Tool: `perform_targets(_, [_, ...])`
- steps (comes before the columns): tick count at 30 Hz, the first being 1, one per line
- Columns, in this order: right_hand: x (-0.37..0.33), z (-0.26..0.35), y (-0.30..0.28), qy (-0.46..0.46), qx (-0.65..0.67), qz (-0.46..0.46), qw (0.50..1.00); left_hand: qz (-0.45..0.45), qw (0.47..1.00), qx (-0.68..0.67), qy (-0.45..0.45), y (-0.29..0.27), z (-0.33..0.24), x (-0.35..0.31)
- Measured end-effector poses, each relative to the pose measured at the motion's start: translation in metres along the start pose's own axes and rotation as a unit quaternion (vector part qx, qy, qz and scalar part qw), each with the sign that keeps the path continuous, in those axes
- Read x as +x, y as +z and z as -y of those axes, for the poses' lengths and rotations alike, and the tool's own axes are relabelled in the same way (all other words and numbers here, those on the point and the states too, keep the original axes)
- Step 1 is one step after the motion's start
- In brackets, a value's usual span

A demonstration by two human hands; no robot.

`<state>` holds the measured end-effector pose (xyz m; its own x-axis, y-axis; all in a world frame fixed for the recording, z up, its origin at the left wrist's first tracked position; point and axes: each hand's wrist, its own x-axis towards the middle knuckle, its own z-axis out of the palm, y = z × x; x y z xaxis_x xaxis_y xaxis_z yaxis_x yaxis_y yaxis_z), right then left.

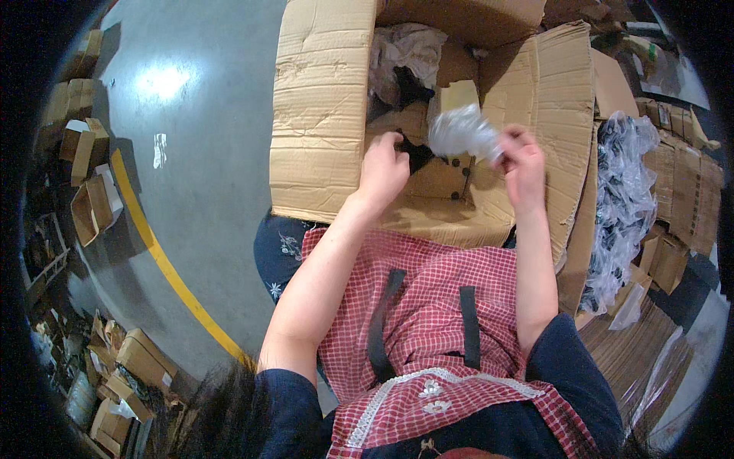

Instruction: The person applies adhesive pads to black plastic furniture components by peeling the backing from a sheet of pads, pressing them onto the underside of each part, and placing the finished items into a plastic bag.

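A large open cardboard box [317, 115] stands in front of me with its flaps spread. Over its right side, my right hand [524, 164] pinches a crumpled clear plastic bag [462, 131], which is slightly blurred. My left hand [386, 170] reaches over the near left part of the opening, fingers curled against a small black item [417, 155] whose kind I cannot make out. Inside the box are crumpled whitish wrapping [409, 50], another dark piece [413, 86] and a pale yellowish cardboard piece [459, 95] behind the bag.
A heap of clear plastic bags with dark contents [623, 191] lies right of the box. Flattened cardboard [677, 191] and a brown ribbed surface [634, 359] are beyond it. At left, a yellow floor line [164, 268] runs past small open boxes [95, 206] and piled cardboard [145, 358].
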<state>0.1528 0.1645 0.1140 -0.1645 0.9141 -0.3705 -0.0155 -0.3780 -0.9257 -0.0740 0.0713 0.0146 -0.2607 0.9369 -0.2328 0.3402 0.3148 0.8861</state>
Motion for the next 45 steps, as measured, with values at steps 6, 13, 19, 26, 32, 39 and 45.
perform_targets(6, [0.058,-0.085,-0.049,0.027,0.021,-0.153,0.988,-0.033,0.997,-0.051,-0.053,0.001,-0.007,0.003])
perform_targets(13, [0.065,-0.161,-0.016,0.021,-0.593,0.011,0.805,-0.017,0.995,-0.068,-0.073,-0.009,-0.022,0.0])
perform_targets(19, [0.076,-0.156,-0.005,-0.042,-0.66,0.078,0.746,0.022,0.926,-0.356,-0.125,-0.018,-0.023,0.008])
perform_targets(26, [0.031,-0.179,-0.002,-0.051,-0.693,0.29,0.658,0.003,0.899,-0.419,-0.127,-0.036,-0.038,0.013])
perform_targets(32, [0.022,-0.193,0.037,0.147,-0.672,0.295,0.663,-0.041,0.872,-0.47,-0.132,-0.045,-0.043,0.014])
perform_targets(39, [0.014,-0.219,0.038,0.059,-0.713,0.346,0.607,-0.148,0.847,-0.498,-0.111,-0.064,-0.041,0.022])
perform_targets(45, [0.022,-0.219,0.008,-0.049,-0.629,0.22,0.744,-0.13,0.841,-0.511,-0.124,-0.074,-0.033,0.024])
